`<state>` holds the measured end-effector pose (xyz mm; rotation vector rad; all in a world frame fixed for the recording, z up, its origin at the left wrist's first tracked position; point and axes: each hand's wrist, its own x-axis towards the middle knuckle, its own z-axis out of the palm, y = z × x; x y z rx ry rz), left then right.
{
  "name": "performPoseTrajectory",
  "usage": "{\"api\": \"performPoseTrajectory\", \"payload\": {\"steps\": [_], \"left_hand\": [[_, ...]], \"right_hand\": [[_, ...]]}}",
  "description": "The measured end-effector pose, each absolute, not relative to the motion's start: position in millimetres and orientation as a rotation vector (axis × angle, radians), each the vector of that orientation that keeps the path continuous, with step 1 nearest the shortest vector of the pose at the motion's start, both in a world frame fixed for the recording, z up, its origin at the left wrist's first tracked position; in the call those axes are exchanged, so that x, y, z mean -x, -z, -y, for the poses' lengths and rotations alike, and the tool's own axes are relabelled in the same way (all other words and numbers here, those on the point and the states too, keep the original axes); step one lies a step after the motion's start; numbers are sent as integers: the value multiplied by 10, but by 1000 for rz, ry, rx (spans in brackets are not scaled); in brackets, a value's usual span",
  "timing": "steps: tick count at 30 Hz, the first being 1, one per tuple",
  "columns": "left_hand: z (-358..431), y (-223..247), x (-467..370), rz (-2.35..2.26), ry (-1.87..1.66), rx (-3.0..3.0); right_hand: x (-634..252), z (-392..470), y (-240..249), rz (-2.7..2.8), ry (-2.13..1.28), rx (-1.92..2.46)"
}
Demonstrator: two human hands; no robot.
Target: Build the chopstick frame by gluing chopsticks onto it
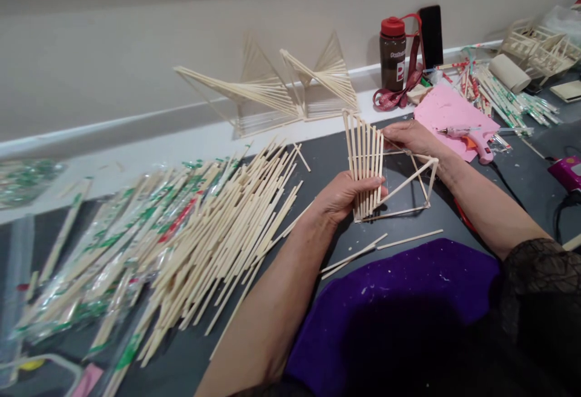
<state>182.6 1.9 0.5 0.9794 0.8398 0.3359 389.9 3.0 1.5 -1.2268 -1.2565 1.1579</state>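
Your left forearm reaches up from the bottom edge, wrist slightly bent, left hand (pixel 338 197) closed around the lower part of the stick frame (pixel 363 167): thumb flat across the front of the slats, fingertips just showing past their right side, the other fingers hidden behind. Your right forearm comes in from the right, palm turned down, right hand (pixel 411 138) with fingers bent and partly closed at the upper right edge of the slats; can't tell if you're pinching the frame or only touching it. Its wrist is right above the frame's far right corner.

The frame is in front of you, above the grey tabletop (pixel 521 170), beyond the purple cloth (pixel 408 270); can't tell if its bottom corner touches down. Pale thin sticks, a row of close upright slats on the left side, tops stepping down to the right, gaps tighter toward the bottom. A crosswise stick runs behind them. Right side is open, only edge sticks and a diagonal meeting at corners. Loose sticks (pixel 227 233) pile up left of your left arm, pink glue gun (pixel 485 152) lies beyond your right forearm, partly on a pink sheet (pixel 438 109)
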Motion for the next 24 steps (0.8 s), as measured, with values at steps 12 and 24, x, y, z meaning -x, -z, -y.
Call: {"api": "performPoseTrajectory", "payload": {"steps": [12,24], "left_hand": [[-3,-16,-1827,-814,-346,-1006],[-6,-5,-1830,-784,-366,-966]], "right_hand": [[-3907,-54,3,1230,-1169,1169],[-3899,-28,-3,1205,-1177,1202]]}}
